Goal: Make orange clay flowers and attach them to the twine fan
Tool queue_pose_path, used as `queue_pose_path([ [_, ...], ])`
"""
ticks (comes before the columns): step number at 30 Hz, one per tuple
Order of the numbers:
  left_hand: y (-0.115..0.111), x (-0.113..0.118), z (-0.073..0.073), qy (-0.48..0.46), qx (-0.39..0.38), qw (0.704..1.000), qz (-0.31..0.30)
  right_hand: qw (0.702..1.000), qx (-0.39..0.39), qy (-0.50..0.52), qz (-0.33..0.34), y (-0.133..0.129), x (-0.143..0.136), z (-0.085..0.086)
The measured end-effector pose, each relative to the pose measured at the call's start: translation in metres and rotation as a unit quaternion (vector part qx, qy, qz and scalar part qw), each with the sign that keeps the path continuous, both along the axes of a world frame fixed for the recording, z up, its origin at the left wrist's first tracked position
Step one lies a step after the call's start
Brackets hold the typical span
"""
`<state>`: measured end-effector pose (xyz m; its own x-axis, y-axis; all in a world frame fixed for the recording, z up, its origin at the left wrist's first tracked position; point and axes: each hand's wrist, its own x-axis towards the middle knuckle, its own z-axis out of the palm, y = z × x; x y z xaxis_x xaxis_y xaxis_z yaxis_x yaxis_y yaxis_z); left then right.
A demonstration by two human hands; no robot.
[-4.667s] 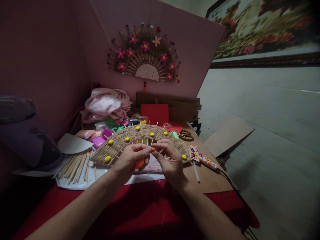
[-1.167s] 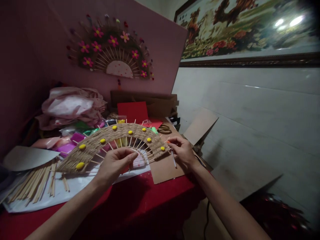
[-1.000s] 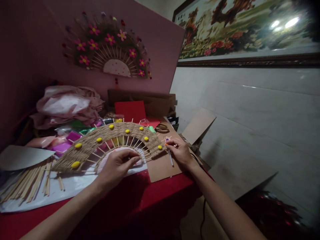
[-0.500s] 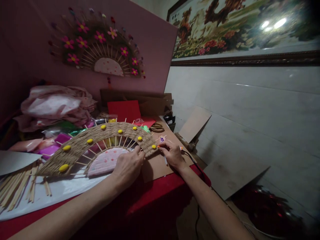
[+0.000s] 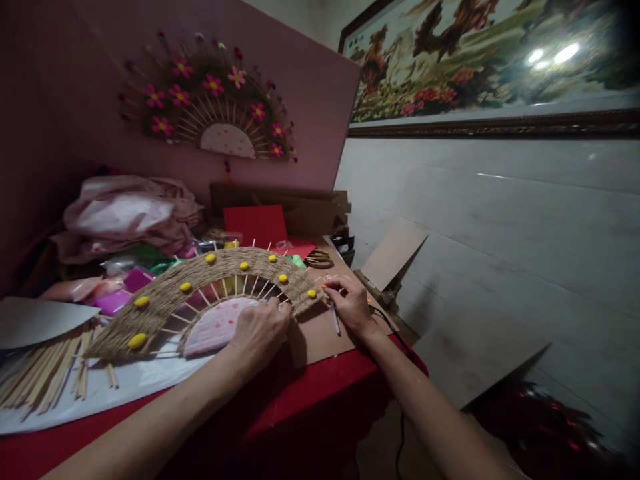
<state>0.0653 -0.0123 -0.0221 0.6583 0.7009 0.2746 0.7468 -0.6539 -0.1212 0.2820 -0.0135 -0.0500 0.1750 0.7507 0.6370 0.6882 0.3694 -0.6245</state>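
My left hand (image 5: 263, 330) is closed on the right part of a woven twine fan (image 5: 167, 293), its fingers at the thin sticks and the inner edge. Yellow oval pieces (image 5: 243, 265) dot the twine band, and a pink-white padded half-circle (image 5: 217, 325) fills the centre. My right hand (image 5: 351, 308) is pinched at the fan's right tip, close to the last yellow piece. A small orange bit (image 5: 324, 287) shows at its fingertips; what it belongs to is hidden. A pale thin stick (image 5: 335, 321) lies below that hand, and a black cable (image 5: 385, 317) runs behind it.
Loose wooden sticks (image 5: 50, 373) lie at the left on white plastic. Bundled pink cloth (image 5: 133, 207), coloured packets, red paper (image 5: 255, 223) and scissors (image 5: 320, 259) are behind the fan. A finished flower fan (image 5: 213, 100) hangs on the pink board. Red cloth (image 5: 280, 393) covers the table edge.
The whole view has shifted slightly, so things appear a little farther right. My left hand keeps its hold on the fan; my right hand stays pinched beside its right tip.
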Motion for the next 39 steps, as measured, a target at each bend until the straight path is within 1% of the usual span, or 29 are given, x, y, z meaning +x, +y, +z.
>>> queue_pose_path([
  [3,0.003,-0.005,0.005,-0.017,0.021,1.000,0.016,1.000,0.015,-0.006,0.012,0.004,-0.006,0.015],
  [5,0.009,-0.008,0.009,-0.033,0.037,0.998,0.030,0.999,0.031,-0.002,0.023,0.012,-0.010,0.026],
  [9,0.025,-0.011,0.013,-0.055,0.047,0.996,0.056,0.998,0.048,0.030,0.034,0.042,-0.016,0.042],
  [13,0.032,-0.010,0.012,-0.042,0.052,0.996,0.065,0.996,0.036,0.061,0.046,0.072,-0.021,0.049],
  [17,0.030,-0.011,0.008,-0.028,0.059,0.997,0.050,0.996,0.020,0.050,0.077,0.084,-0.027,0.043],
  [21,0.027,-0.013,0.004,-0.035,0.080,0.995,0.039,0.995,0.018,0.038,0.094,0.086,-0.028,0.031],
  [24,0.027,-0.014,0.003,-0.029,0.094,0.994,0.041,0.995,0.019,0.024,0.098,0.086,-0.025,0.025],
  [32,0.029,-0.018,-0.004,-0.007,0.122,0.992,0.042,0.993,0.021,-0.030,0.113,0.085,-0.022,0.024],
  [39,0.028,-0.018,-0.003,-0.014,0.122,0.992,0.040,0.991,0.036,-0.063,0.115,0.085,-0.024,0.025],
])
